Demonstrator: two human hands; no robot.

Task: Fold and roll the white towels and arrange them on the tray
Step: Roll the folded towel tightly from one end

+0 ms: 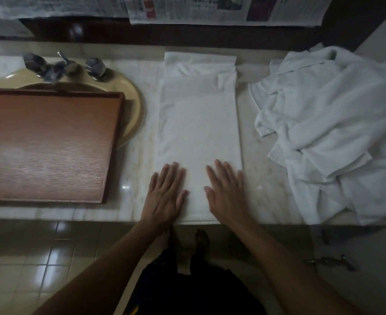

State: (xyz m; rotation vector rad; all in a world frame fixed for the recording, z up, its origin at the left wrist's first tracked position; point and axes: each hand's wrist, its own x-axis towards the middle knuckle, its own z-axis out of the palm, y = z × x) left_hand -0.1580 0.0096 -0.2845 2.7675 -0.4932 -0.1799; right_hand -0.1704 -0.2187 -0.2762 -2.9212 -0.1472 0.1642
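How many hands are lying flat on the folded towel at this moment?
2. The left hand rests flat on the near left part of the folded towel; the right hand rests flat on its near right part. No other hand is in view.

Left forearm (110,258) and right forearm (278,253): bare, extended forward, converging toward the hands.
Left hand (165,193): palm down, flat, fingers straight and close together, thumb pointing inward.
Right hand (226,192): palm down, flat, fingers straight and slightly spread, thumb pointing inward.
The hands lie side by side, apart, thumbs facing each other
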